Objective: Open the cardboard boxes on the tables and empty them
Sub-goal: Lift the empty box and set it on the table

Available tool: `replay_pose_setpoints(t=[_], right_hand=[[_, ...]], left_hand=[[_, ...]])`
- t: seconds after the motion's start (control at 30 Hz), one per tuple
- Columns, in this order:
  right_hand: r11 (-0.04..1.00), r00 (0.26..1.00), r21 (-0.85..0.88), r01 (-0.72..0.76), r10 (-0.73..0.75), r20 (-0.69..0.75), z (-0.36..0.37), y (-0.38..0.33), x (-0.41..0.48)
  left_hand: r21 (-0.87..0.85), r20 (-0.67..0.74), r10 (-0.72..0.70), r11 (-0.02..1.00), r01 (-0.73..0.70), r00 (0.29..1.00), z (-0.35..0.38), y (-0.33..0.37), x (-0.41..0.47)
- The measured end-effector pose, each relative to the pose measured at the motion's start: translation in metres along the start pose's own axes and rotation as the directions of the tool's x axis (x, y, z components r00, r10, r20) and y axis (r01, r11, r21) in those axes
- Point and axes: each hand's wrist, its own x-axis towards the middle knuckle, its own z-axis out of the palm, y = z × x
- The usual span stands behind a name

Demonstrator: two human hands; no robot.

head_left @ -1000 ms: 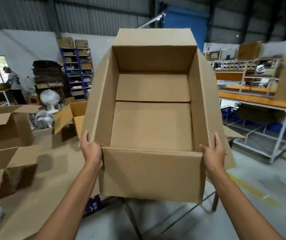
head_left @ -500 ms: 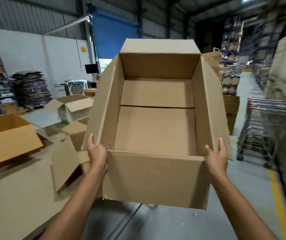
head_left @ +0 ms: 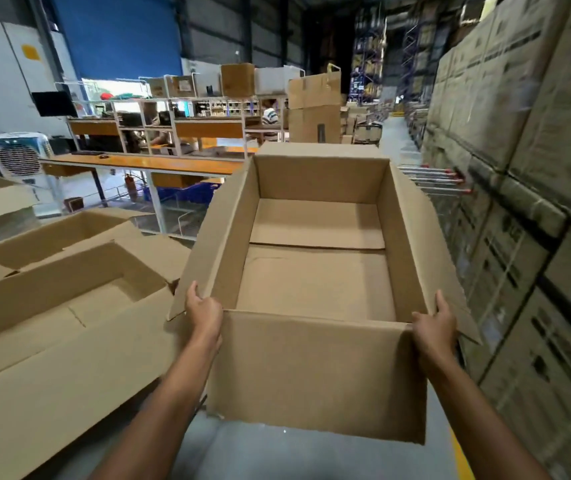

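I hold a large open cardboard box (head_left: pixel 315 368) in the air in front of me, its flaps spread outward and its inside bare. My left hand (head_left: pixel 204 315) grips its near left corner, fingers curled over the rim. At the near right corner my right hand (head_left: pixel 434 327) grips the rim the same way. To the left, other opened cardboard boxes (head_left: pixel 55 271) lie on a cardboard-covered table (head_left: pixel 52 393).
A tall wall of stacked printed cartons (head_left: pixel 533 202) lines the right side, with metal trolleys (head_left: pixel 433 181) beyond the box. Orange workbenches (head_left: pixel 145 162) with shelving stand ahead, a person (head_left: pixel 270 116) seated behind them. An air cooler (head_left: pixel 17 154) stands at left. Grey floor runs below.
The view has swung to the right, from the shelves and fans to the carton wall and aisle. The box has come lower in view. Both hands keep the same hold.
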Motion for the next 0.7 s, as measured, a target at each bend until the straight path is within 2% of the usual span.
replay_pose_setpoints(t=[0.2, 0.33, 0.53, 0.7], right_hand=[[0.995, 0.993, -0.014, -0.097, 0.096, -0.072, 0.015, 0.034, 0.076], [0.992, 0.99, -0.071, -0.107, 0.099, -0.105, 0.044, 0.044, 0.146], [0.972, 0.993, -0.204, -0.114, 0.105, -0.053, 0.115, 0.057, 0.255], [0.945, 0.982, -0.271, -0.186, 0.189, -0.012, 0.18, 0.072, 0.323]], left_hand=[[0.132, 0.11, -0.139, 0.983, 0.124, 0.984, 0.092, -0.079, 0.07], [0.156, 0.135, -0.165, 0.977, 0.143, 0.977, 0.155, -0.089, 0.091], [0.252, 0.064, -0.178, 0.955, 0.156, 0.982, 0.235, -0.125, 0.165], [0.274, 0.006, -0.212, 0.94, 0.203, 0.977, 0.28, -0.149, 0.226]])
